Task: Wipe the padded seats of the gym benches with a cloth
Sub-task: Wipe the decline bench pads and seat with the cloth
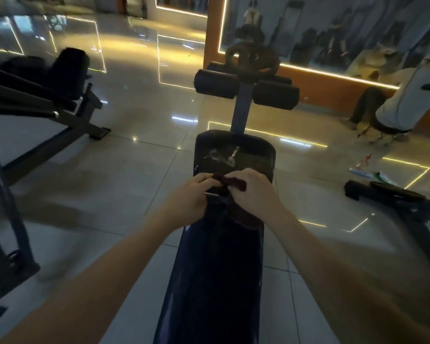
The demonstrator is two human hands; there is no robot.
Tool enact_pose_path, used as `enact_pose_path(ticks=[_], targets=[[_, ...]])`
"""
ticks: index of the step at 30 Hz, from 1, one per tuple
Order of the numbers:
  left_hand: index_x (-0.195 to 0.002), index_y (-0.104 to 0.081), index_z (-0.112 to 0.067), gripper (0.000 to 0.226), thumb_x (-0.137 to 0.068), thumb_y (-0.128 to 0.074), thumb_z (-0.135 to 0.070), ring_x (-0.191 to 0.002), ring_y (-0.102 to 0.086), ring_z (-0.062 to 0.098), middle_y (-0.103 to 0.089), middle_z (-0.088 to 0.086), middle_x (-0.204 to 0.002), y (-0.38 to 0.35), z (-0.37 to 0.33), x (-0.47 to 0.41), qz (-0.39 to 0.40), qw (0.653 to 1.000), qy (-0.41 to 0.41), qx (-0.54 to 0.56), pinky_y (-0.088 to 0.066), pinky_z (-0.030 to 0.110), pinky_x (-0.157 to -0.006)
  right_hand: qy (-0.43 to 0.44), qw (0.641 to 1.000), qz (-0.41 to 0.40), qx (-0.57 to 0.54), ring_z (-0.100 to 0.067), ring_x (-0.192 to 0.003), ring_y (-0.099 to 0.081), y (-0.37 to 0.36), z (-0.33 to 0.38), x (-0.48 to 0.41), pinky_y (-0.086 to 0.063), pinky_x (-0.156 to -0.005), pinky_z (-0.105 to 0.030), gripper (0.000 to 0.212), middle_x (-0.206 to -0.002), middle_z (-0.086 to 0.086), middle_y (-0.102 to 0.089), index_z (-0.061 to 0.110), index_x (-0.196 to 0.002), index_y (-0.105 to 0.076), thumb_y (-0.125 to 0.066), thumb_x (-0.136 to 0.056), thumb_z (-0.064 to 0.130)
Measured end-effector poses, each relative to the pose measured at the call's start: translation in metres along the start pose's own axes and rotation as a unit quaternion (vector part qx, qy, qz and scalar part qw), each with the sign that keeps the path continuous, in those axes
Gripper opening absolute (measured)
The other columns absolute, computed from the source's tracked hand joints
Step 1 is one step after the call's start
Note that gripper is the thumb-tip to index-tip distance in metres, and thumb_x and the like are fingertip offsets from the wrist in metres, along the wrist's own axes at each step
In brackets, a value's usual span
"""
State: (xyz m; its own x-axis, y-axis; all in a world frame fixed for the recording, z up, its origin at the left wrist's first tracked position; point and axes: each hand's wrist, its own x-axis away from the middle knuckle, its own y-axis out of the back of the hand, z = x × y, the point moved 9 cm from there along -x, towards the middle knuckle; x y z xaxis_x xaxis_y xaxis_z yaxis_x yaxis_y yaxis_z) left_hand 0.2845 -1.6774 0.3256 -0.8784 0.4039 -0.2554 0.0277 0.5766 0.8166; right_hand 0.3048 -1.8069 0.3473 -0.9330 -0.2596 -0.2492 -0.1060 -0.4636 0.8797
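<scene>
Through my feed I saw a glossy, pale tiled floor (pixel 139 125) that threw back yellow light lines in rectangles. Ahead stood an orange wall (pixel 315 83) carrying a large mirror (pixel 333 33) edged by a glowing warm-yellow light strip (pixel 333 74). At the left sat a dark padded machine on an angled grey steel frame (pixel 80 120). At the right a person in a pale top (pixel 407 100) sat on a black round stool (pixel 387 130) close to that wall. A clear spray bottle with a red top (pixel 364 163) was on the tiles near a black machine foot (pixel 353 191). The room looked dim.
</scene>
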Motion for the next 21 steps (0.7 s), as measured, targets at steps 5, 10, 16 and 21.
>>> enact_pose_path(ticks=[5, 10, 16, 21], targets=[[-0.137, -0.054, -0.026, 0.048, -0.094, -0.055, -0.005, -0.131, -0.044, 0.015, -0.038, -0.008, -0.151, -0.076, 0.060, 0.021, -0.047, 0.999, -0.004, 0.012, -0.037, 0.027, -0.108, -0.006, 0.999, -0.028, 0.039, -0.020, -0.098, -0.059, -0.068, -0.047, 0.015, -0.044, -0.085, -0.028, 0.029, -0.103, -0.002, -0.061, 0.028, -0.118, -0.070, -0.058, -0.093, 0.020], [-0.139, -0.051, -0.030, 0.048, -0.095, -0.051, -0.011, -0.133, -0.042, 0.015, -0.037, -0.008, -0.151, -0.151, 0.127, 0.052, -0.067, 0.997, 0.041, 0.016, -0.040, 0.035, -0.109, -0.026, 0.998, -0.048, 0.039, -0.023, -0.101, -0.061, -0.134, -0.095, 0.034, -0.040, -0.081, -0.025, 0.029, -0.101, -0.001, -0.061, 0.028, -0.115, -0.073, -0.058, -0.092, 0.019], [-0.147, -0.032, -0.028, 0.069, -0.088, -0.064, -0.046, -0.131, -0.039, 0.022, -0.032, 0.001, -0.147, -0.204, 0.180, 0.082, -0.100, 0.981, 0.164, 0.035, -0.038, 0.034, -0.103, -0.054, 0.994, -0.088, 0.035, -0.022, -0.106, -0.058, -0.187, -0.125, 0.043, -0.041, -0.087, -0.027, 0.029, -0.111, -0.002, -0.062, 0.026, -0.120, -0.070, -0.059, -0.093, 0.025], [-0.154, 0.014, -0.026, 0.116, -0.079, -0.066, -0.063, -0.139, -0.033, 0.030, -0.007, 0.007, -0.158, -0.263, 0.201, 0.101, 0.038, 0.964, 0.245, 0.093, -0.036, 0.042, -0.112, -0.112, 0.974, -0.186, 0.060, -0.028, -0.106, -0.053, -0.188, -0.142, 0.038, -0.042, -0.093, -0.033, 0.029, -0.110, -0.009, -0.056, 0.018, -0.120, -0.070, -0.062, -0.092, 0.023]])
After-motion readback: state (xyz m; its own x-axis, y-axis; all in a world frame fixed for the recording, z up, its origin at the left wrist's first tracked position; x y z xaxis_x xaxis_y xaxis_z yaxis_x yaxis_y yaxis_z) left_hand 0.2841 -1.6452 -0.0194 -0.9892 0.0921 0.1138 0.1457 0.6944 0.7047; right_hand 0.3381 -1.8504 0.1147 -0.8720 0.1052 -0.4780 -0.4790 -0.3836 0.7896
